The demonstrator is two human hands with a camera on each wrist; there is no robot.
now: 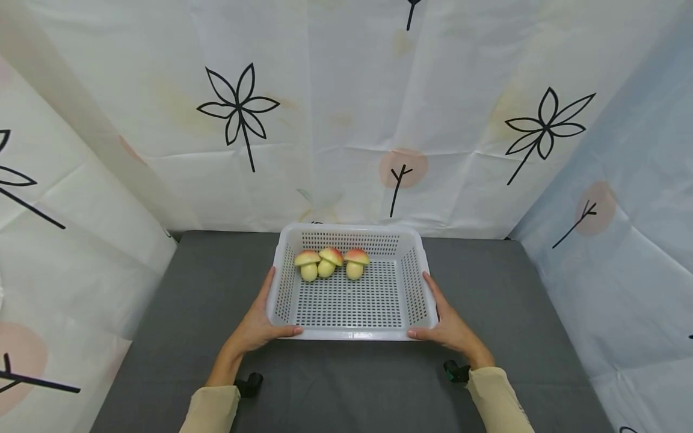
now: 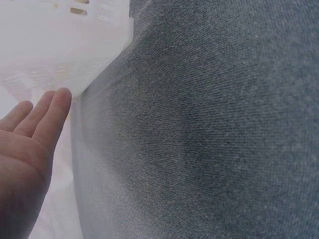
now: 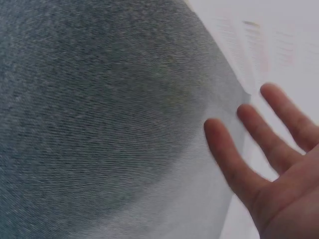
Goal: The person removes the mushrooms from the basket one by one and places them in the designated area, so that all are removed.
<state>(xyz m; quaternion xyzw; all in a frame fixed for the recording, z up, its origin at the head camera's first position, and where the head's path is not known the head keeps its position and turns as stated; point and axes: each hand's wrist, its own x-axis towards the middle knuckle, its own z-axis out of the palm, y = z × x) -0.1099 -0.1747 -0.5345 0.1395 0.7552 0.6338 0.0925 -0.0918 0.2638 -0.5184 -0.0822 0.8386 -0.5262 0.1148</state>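
Note:
A white perforated plastic basket [image 1: 354,335] lies between my two hands on the dark grey tabletop. My left hand [image 1: 258,326] holds its near left corner, thumb along the front rim and index finger up the left side. The near right corner is held by my right hand [image 1: 450,328] in the same way. In both wrist views the other fingers [image 2: 54,117] stretch out close beside the basket wall. Three toy mushrooms sit inside at the far left: the left one [image 1: 308,270], the middle one [image 1: 327,267] and the right one [image 1: 355,270], yellowish with reddish caps.
A grey cloth [image 1: 476,270] covers the table on both sides of the basket. White curtains with leaf drawings hang behind the table [image 1: 346,120], at the left [image 1: 70,258] and at the right [image 1: 628,252]. Dark straps with small devices circle both wrists.

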